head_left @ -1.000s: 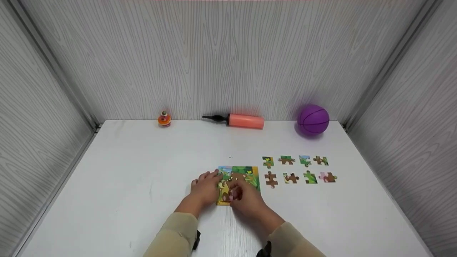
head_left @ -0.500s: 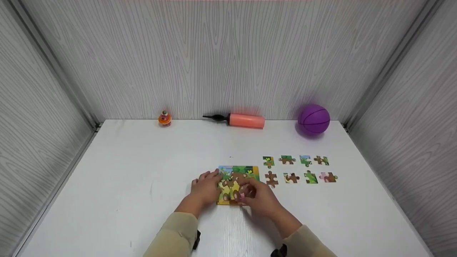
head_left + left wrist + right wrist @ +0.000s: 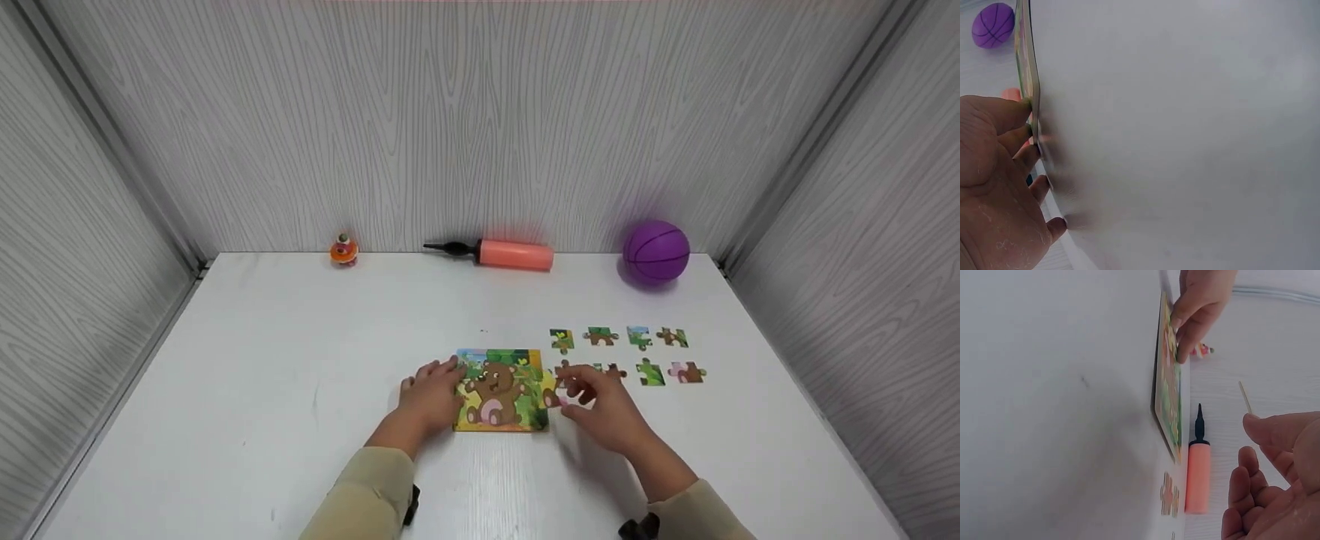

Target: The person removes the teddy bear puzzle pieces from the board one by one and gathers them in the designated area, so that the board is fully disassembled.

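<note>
A square puzzle board (image 3: 499,390) with a brown bear picture lies at the middle front of the table. My left hand (image 3: 431,397) rests along its left edge; the left wrist view shows the fingertips (image 3: 1026,107) touching that edge. Just off the board's right side, my right hand (image 3: 604,409) pinches a yellow, brown and pink puzzle piece (image 3: 550,391) between thumb and finger. Seen edge-on in the right wrist view, this puzzle piece (image 3: 1245,396) is a thin strip above the table. Two loose pieces near the right fingers are partly hidden.
Loose puzzle pieces (image 3: 650,373) lie in two rows right of the board. Along the back wall are a small orange toy figure (image 3: 344,250), a pink hand pump (image 3: 516,255) with a black nozzle, and a purple ball (image 3: 656,252). Panels enclose the table's back and sides.
My right hand has moved right with the puzzle piece, from over the board to beyond its right edge, uncovering the bear picture. The left hand has stayed in place.
</note>
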A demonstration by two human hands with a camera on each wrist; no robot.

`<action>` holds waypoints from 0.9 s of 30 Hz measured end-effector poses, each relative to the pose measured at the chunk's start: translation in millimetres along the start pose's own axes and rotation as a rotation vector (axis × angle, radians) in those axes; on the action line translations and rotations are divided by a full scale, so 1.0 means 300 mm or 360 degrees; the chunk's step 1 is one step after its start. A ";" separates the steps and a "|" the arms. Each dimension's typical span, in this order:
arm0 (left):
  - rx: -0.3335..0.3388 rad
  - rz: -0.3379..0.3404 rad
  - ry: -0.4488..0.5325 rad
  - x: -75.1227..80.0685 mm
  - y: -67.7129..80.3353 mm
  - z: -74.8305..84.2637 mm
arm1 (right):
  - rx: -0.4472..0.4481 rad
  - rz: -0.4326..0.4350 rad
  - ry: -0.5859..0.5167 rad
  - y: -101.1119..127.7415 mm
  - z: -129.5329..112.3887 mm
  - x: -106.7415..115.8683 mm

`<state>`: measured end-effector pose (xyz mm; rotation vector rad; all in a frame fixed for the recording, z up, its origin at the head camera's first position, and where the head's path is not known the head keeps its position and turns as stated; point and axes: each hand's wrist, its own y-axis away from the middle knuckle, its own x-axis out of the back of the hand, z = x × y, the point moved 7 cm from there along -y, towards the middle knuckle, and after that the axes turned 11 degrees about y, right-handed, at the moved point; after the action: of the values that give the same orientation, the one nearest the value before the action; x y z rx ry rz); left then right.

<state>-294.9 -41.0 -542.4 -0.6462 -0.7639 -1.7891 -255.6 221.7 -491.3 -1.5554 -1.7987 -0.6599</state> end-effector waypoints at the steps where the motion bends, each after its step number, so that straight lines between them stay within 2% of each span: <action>1: 0.0001 0.0000 -0.0001 0.000 0.000 -0.001 | -0.0004 0.0005 0.0003 0.003 0.011 0.009; 6: -0.0008 0.0001 0.0000 -0.001 -0.002 -0.001 | -0.0060 -0.0005 0.0056 0.023 0.071 0.033; 17: 0.0001 0.0008 -0.0009 -0.001 -0.003 -0.006 | -0.0205 -0.0206 0.0194 0.030 0.145 0.000; 27: 0.0003 0.0012 0.0007 -0.005 -0.001 -0.011 | -0.0279 -0.0240 0.0305 0.032 0.191 -0.006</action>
<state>-295.1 -42.6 -545.7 -0.6430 -0.7591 -1.7823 -254.9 264.5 -530.7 -1.4216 -1.7631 -1.0272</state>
